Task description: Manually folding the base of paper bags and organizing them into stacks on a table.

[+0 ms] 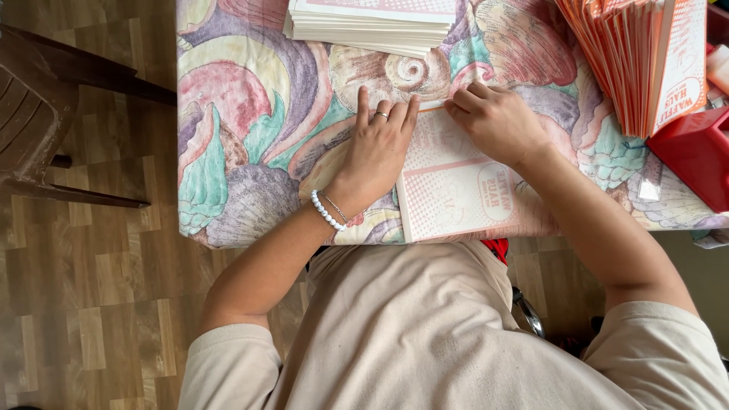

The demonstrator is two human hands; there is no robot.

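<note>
Both hands pressed on a flat paper bag at the near edge of the counter.

Nearest: beige shirt, bare forearms, a white bead bracelet [327, 213] on the left wrist. On the counter [250, 114], draped in a shell-patterned cloth: a flat white paper bag [456, 186] with orange print, its near end reaching the counter's front edge. Left hand [377, 144] flat, fingers together and stretched out, ring on one finger, pressing along the bag's left edge. Right hand [497, 118] curled, fingertips pinching the bag's far edge where an orange strip shows. Beyond: a stack of white bags [372, 26] at the far edge, a leaning row of orange-printed bags [638, 61] far right, a red box [695, 156] beside it. Left of the counter, on wood-look flooring: a brown plastic chair [38, 106].
</note>
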